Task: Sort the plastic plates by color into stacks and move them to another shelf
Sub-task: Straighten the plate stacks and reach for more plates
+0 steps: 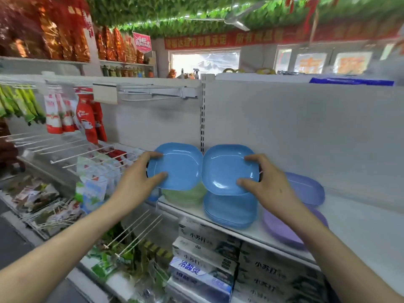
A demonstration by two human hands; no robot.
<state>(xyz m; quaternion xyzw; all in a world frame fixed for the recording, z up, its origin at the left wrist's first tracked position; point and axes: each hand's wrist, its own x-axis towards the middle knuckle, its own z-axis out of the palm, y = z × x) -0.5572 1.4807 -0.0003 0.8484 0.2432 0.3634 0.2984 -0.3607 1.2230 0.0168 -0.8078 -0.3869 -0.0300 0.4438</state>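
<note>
hands both raised at the white shelf (341, 217) | left hand (140, 178) pinches one blue plate (178, 166), right hand (266, 184) pinches another (225, 169), rims touching | blue stack (231, 212) lies directly under the right plate, nearer the right hand | green stack (185, 194) under the left | purple plates (306, 189) right

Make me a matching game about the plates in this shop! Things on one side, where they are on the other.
Things:
1. left hand
2. pale green plastic plate stack
3. blue square plastic plate stack
4. purple plastic plates

Places:
A. far right on the white shelf
B. below the right blue plastic plate, gripped by the right hand
C. gripping the left blue plastic plate
D. below the left blue plastic plate

Pairs: 1-C, 2-D, 3-B, 4-A
</note>
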